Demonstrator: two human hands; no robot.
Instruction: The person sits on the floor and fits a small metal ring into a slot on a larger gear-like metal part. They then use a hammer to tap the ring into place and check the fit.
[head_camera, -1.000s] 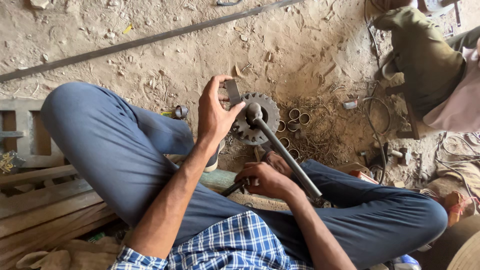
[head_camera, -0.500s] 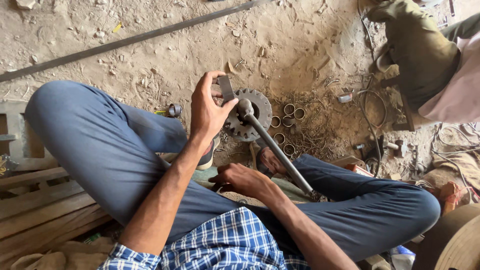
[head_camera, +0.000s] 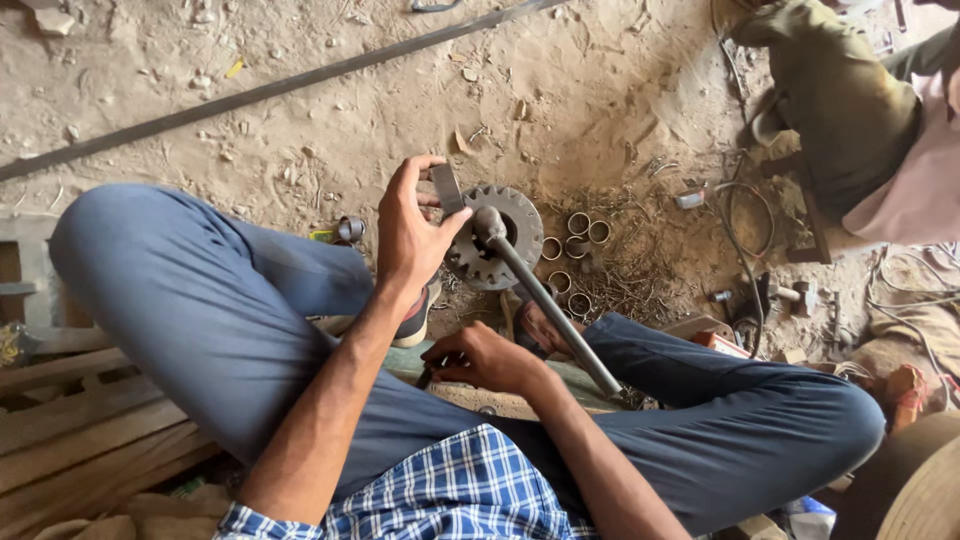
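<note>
Flat grey metal piece (head_camera: 447, 188) pinched in left hand (head_camera: 408, 235) fingers; right hand (head_camera: 487, 358) curled, contents unclear.

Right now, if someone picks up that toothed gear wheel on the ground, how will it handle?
The gear wheel looks like thick solid metal, so probably heavy for its size and fully rigid. It lies flat in the dirt, so unlikely to roll unless stood on edge. The teeth and grimy surface suggest an awkward, possibly greasy grip. The long rod resting across it would likely shift if the gear moves.

Gear (head_camera: 500, 240) partly behind left hand (head_camera: 410, 235)
</note>
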